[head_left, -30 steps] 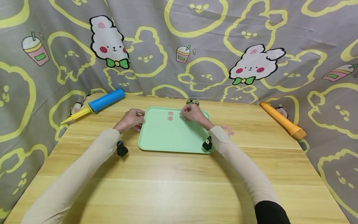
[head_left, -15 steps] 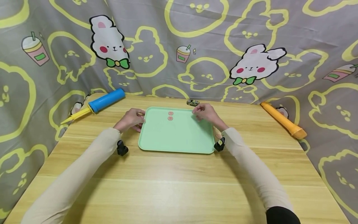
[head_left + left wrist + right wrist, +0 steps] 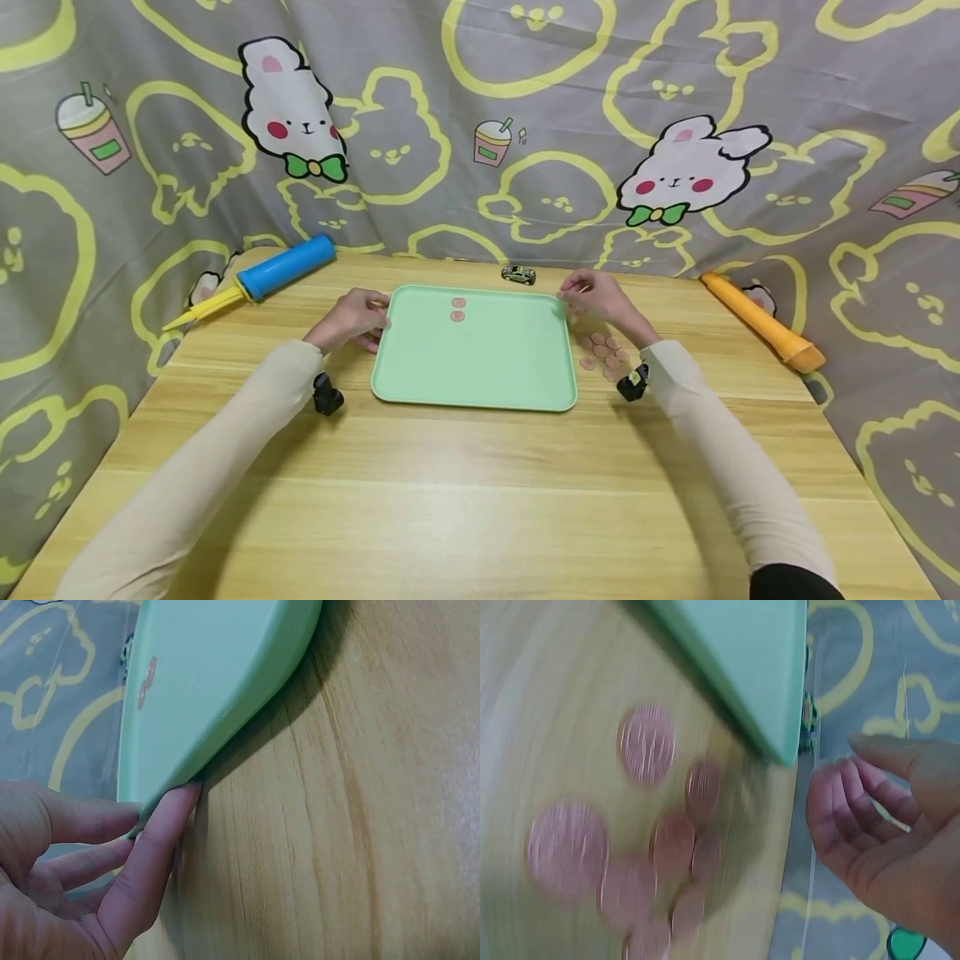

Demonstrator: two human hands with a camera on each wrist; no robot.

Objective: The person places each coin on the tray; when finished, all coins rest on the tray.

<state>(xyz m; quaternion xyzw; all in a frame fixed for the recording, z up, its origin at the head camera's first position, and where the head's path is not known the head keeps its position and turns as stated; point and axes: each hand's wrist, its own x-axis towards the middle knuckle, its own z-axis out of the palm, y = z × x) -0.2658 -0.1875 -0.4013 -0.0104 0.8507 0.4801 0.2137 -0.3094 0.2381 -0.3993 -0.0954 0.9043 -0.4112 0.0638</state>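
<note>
A light green tray (image 3: 480, 358) lies on the wooden table, with two copper-coloured coins (image 3: 457, 316) near its back edge, one behind the other. My left hand (image 3: 351, 321) grips the tray's left rim; in the left wrist view the thumb (image 3: 97, 822) is on the inner side and a finger (image 3: 154, 859) on the outer side. By the back right corner hovers my right hand (image 3: 600, 298), fingers loosely bent, nothing held. Several more coins (image 3: 600, 350) lie loose on the table right of the tray, partly under the right wrist; the right wrist view shows these coins (image 3: 646, 742) blurred.
Behind the tray stands a small toy car (image 3: 518, 274). A blue and yellow hand pump (image 3: 285, 268) lies at the back left, and an orange baton-like object (image 3: 757, 321) at the right. A patterned curtain (image 3: 420, 125) hangs round the table's back and sides.
My right hand has moved right, from above the tray to just past its back right corner, uncovering the toy car and the loose coins. The left hand and the two tray coins stay put.
</note>
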